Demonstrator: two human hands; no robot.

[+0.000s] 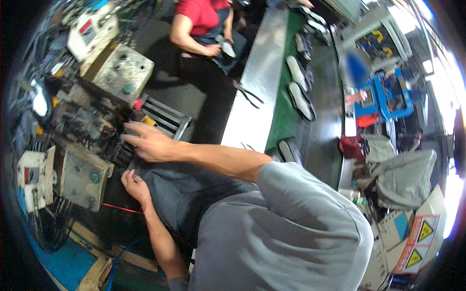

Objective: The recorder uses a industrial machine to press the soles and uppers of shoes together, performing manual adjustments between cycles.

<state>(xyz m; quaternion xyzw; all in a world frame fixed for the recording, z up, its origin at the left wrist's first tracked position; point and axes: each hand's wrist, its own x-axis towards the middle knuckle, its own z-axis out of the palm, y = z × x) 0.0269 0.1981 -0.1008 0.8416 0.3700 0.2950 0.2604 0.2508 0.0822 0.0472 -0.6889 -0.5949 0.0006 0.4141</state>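
My right hand (151, 141) reaches over to the machine (90, 116) on the left, beside a small metal rack (167, 116). Its fingers are spread and slightly blurred, and nothing shows in them. Lower down, my left hand (135, 186) is near the machine's lower metal box (82, 178), which has a green button. The fingers of that hand bend loosely, with nothing visible between them. Dark cloth (179, 186) covers my lap below both hands. The upper metal box (121, 72) also carries a green button. A white-and-dark piece (40, 99) sits at the machine's far left.
A green conveyor belt (282, 102) carries several shoes with pale soles (302, 101). Pincers (247, 93) lie on its metal ledge (257, 63). A co-worker in a red top (201, 17) holds a shoe (227, 48). Behind my right shoulder, grey cloth (407, 177) covers some equipment.
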